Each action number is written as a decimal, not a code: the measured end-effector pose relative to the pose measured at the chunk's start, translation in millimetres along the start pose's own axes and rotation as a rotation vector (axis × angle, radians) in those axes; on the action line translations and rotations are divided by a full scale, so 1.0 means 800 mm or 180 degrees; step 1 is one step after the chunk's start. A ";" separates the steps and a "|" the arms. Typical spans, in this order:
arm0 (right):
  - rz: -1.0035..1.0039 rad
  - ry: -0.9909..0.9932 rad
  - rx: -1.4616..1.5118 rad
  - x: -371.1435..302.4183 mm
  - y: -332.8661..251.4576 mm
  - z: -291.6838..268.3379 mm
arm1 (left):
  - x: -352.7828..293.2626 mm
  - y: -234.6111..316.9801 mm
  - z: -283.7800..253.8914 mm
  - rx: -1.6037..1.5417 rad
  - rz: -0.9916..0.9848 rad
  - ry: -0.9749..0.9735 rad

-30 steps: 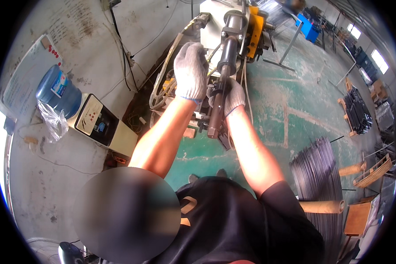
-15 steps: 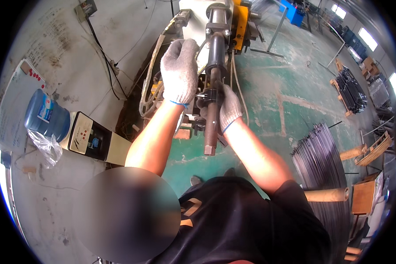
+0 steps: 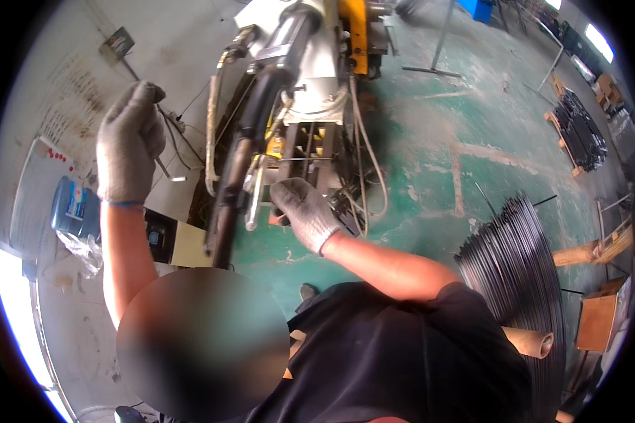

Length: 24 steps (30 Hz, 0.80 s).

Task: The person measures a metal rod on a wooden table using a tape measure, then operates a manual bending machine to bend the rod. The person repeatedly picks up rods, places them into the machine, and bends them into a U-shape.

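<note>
My left hand point(image 3: 128, 151), in a grey knit glove, is raised left of the machine, its fingers closed. A thin bent metal bar, apparently a hex key point(image 3: 164, 168), sticks out below them. The threaded steel rod point(image 3: 234, 166) slants down from a black cylinder point(image 3: 259, 106) on the machine, blurred, with its lower end near me. My right hand point(image 3: 305, 215), also gloved, is to the right of the rod and apart from it. Its fingers are curled in, and whatever they might hold is hidden.
The white and yellow machine point(image 3: 324, 77) stands ahead with hoses hanging. At left are a wall, a water dispenser point(image 3: 190, 243) and its blue bottle point(image 3: 74, 204). A bundle of dark rods point(image 3: 508, 261) and a cardboard tube point(image 3: 529, 342) lie at right.
My left hand has moved away from the rod, to the left. My right hand has come off the rod and lower. The rod and machine now appear tilted and shifted left as the view turned.
</note>
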State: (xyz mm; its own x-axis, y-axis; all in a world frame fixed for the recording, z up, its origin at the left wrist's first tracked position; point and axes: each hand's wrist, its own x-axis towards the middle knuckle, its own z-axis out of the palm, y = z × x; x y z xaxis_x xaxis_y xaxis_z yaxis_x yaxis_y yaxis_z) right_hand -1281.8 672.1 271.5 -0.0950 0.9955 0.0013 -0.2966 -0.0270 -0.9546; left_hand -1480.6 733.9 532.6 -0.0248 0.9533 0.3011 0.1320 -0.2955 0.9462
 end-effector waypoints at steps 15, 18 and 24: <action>-0.1761 0.1352 0.0209 -0.031 -0.165 -0.253 | 0.028 -0.010 0.477 -0.1740 -0.0917 -0.1111; -0.2761 0.1888 -0.1495 0.011 -0.162 -0.323 | 0.066 -0.051 0.527 -0.2021 -0.1164 -0.0963; -0.2564 0.1209 -0.2473 0.099 -0.190 -0.403 | 0.161 -0.137 0.568 -0.2504 -0.1578 -0.0681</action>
State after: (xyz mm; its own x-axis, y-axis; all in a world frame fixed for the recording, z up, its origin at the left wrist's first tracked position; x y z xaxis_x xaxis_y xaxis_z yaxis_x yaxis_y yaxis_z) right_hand -938.2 784.1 320.8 0.1826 0.6670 0.7223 0.5284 0.5530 -0.6442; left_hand -1047.7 918.0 413.7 0.2931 0.9497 -0.1100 -0.5511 0.2618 0.7923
